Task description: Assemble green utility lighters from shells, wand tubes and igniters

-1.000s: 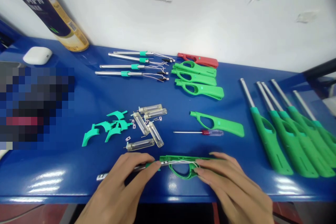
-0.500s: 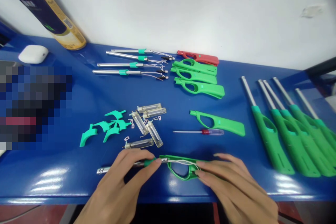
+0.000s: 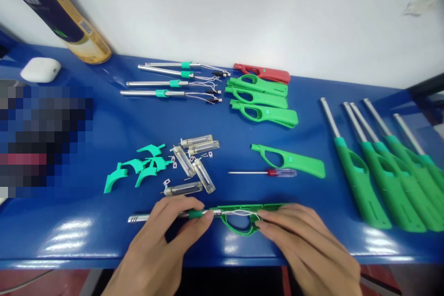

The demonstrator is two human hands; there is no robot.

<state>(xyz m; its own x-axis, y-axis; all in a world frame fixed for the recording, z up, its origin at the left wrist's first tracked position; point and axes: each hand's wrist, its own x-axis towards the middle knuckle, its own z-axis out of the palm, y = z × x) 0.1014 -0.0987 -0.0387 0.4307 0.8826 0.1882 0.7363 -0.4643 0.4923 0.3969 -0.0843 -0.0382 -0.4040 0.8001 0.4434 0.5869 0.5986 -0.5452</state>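
Observation:
My left hand [image 3: 156, 245] pinches a metal lighter tube [image 3: 138, 218] near its green collar [image 3: 196, 214], between thumb and fingers. The tube lies nearly level, its inner end at the front of an open green lighter handle half [image 3: 239, 206]. White wires [image 3: 243, 212] run from the tube across the handle's finger loop. With its thumb and fingertips, my right hand [image 3: 308, 238] grips the handle half and the wire ends. My fingers hide the shell's rear inside. Beyond my hands lie a screwdriver [image 3: 280, 173] and another green handle half [image 3: 301, 164].
Clear fuel tanks [image 3: 183, 189] and green triggers [image 3: 115, 176] lie left of centre. Wired tubes [image 3: 156, 84], green handle shells [image 3: 270, 114] and a red one [image 3: 274, 74] sit behind. Assembled lighters [image 3: 360, 189] lie right. A can [image 3: 86, 46] stands back left.
The tube's outer end has risen a little, bringing the tube closer to level with the handle half. My right hand has shifted slightly on the shell and wires.

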